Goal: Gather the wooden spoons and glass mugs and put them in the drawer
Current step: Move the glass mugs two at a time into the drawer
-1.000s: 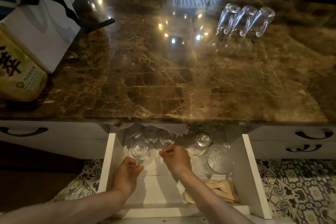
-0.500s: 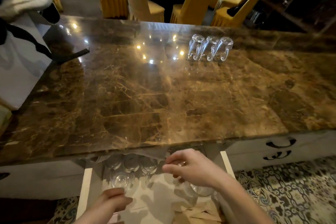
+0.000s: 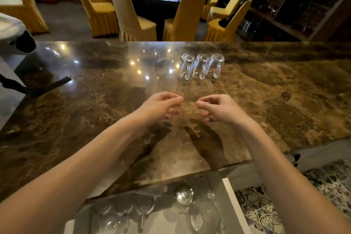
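Three clear glass mugs (image 3: 201, 66) stand upside down in a row at the far side of the brown marble counter (image 3: 95, 116), handles toward me. My left hand (image 3: 161, 105) and my right hand (image 3: 218, 107) hover side by side over the counter, a short way in front of the mugs. Both hold nothing, their fingers loosely curled. Below the counter's near edge the white drawer (image 3: 234, 207) stands open, with several glasses (image 3: 184, 194) inside. No wooden spoons show in this view.
A white bag with black straps (image 3: 11, 74) sits at the counter's left end. Beyond the counter are yellow-covered chairs (image 3: 133, 19) around a dark round table, and shelves at the right. Patterned floor tiles (image 3: 330, 180) lie to the drawer's right.
Both hands have left the drawer and reached forward over the counter toward the three mugs. The camera has tilted up, so less of the drawer shows.
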